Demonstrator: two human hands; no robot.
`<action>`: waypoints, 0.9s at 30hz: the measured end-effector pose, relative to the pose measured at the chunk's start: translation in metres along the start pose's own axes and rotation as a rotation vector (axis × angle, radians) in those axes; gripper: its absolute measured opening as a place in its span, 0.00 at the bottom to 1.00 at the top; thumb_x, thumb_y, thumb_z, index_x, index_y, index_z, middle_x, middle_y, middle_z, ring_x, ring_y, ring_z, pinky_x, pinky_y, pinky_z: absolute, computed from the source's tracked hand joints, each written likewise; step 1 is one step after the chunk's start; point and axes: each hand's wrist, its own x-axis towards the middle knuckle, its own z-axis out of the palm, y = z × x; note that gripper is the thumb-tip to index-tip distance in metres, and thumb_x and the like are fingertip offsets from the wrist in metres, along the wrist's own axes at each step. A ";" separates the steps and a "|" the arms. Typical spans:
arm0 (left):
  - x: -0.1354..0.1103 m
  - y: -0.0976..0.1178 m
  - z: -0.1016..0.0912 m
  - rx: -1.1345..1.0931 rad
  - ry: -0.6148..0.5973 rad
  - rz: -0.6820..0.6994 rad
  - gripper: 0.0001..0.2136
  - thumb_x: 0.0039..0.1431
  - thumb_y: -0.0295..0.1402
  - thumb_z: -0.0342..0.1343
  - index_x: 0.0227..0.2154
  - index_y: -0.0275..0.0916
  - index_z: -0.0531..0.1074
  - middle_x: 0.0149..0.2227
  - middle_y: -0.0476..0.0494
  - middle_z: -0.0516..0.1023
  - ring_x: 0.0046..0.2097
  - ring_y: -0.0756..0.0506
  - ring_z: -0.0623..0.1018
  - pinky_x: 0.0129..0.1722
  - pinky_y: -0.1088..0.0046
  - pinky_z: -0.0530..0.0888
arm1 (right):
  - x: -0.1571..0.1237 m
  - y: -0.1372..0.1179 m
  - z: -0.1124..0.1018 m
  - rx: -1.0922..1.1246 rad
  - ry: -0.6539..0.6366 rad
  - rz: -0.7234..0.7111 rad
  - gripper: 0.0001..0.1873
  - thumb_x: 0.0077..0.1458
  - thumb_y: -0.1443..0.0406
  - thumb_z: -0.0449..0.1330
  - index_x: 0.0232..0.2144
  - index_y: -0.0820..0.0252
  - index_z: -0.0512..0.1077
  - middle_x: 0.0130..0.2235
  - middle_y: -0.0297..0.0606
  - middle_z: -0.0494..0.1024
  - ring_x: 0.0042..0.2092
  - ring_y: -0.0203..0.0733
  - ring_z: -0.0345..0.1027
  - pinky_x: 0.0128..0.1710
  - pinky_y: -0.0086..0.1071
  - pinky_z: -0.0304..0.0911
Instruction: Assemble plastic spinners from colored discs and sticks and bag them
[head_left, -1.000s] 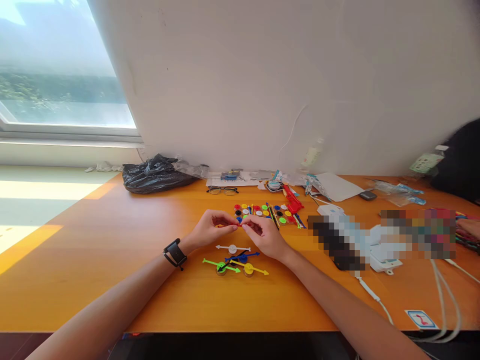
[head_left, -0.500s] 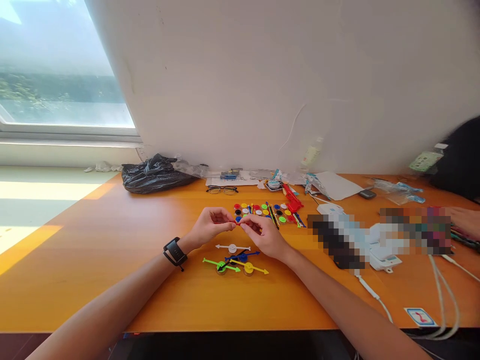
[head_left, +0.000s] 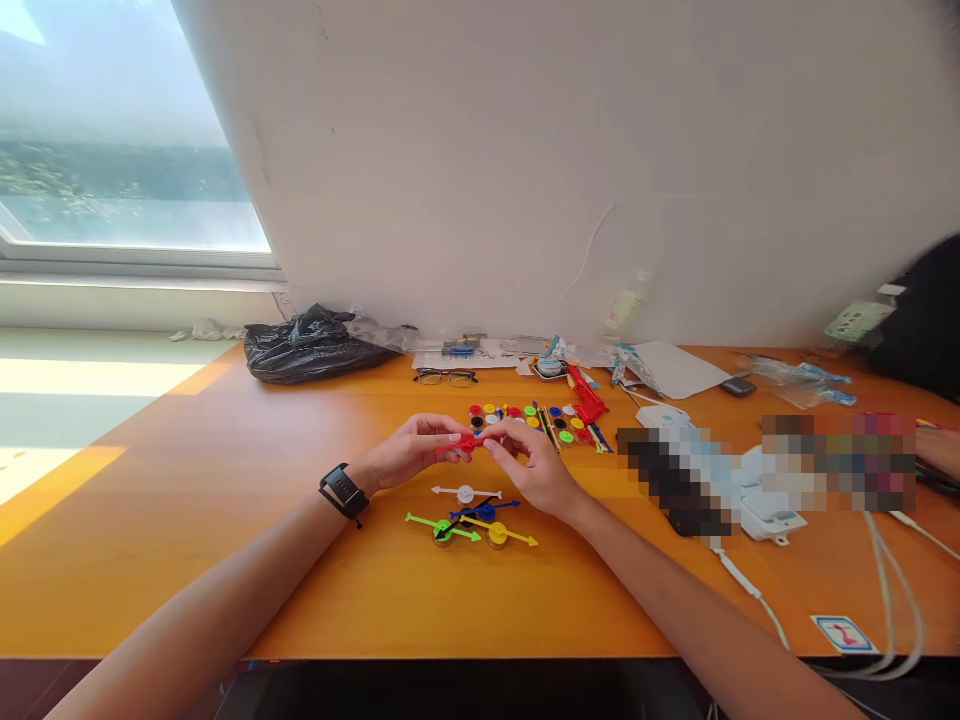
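Observation:
A red arrow spinner is pinched between my two hands above the table. My left hand, with a black watch on its wrist, grips it from the left, fingers closed. On the right end, the thumb and fingers of my right hand close on it. Just below lie more arrow spinners: a white one, a blue one, a green one and a yellow one. A black one lies partly among them. Behind my hands, coloured discs and loose arrows are partly hidden.
A red toy gun lies behind the discs. Eyeglasses and a black plastic bag sit farther back. To the right are a white power strip, cables and blurred items, with another person's hand at the edge.
My left hand has turned and shifted slightly left, so more of the red spinner shows between my hands. The spinners on the table stay put.

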 end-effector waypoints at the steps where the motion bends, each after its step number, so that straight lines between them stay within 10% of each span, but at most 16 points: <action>1: 0.000 0.000 0.001 0.010 0.002 0.009 0.09 0.54 0.32 0.74 0.37 0.34 0.84 0.39 0.40 0.86 0.38 0.47 0.83 0.43 0.73 0.75 | 0.000 -0.002 -0.001 -0.022 0.038 -0.026 0.12 0.68 0.57 0.60 0.47 0.55 0.78 0.45 0.42 0.74 0.39 0.41 0.68 0.39 0.35 0.65; 7: 0.000 0.002 0.001 0.115 0.034 0.026 0.12 0.54 0.35 0.75 0.37 0.33 0.84 0.36 0.40 0.85 0.37 0.48 0.81 0.40 0.74 0.73 | 0.001 -0.008 -0.008 -0.001 0.057 -0.016 0.17 0.70 0.54 0.56 0.55 0.52 0.74 0.41 0.38 0.71 0.38 0.41 0.65 0.39 0.36 0.64; 13: 0.000 0.003 0.000 0.162 0.111 0.045 0.13 0.51 0.36 0.76 0.35 0.34 0.83 0.37 0.40 0.85 0.40 0.46 0.82 0.45 0.71 0.74 | 0.000 0.002 -0.011 0.225 -0.036 0.054 0.37 0.73 0.47 0.48 0.13 0.57 0.60 0.21 0.35 0.61 0.28 0.39 0.57 0.34 0.37 0.56; 27: 0.003 0.001 -0.004 0.094 0.122 -0.008 0.14 0.52 0.36 0.75 0.37 0.32 0.83 0.41 0.37 0.86 0.42 0.45 0.83 0.47 0.71 0.76 | 0.001 0.012 -0.007 0.220 0.049 0.099 0.37 0.72 0.44 0.49 0.17 0.58 0.72 0.23 0.37 0.69 0.28 0.39 0.60 0.31 0.36 0.56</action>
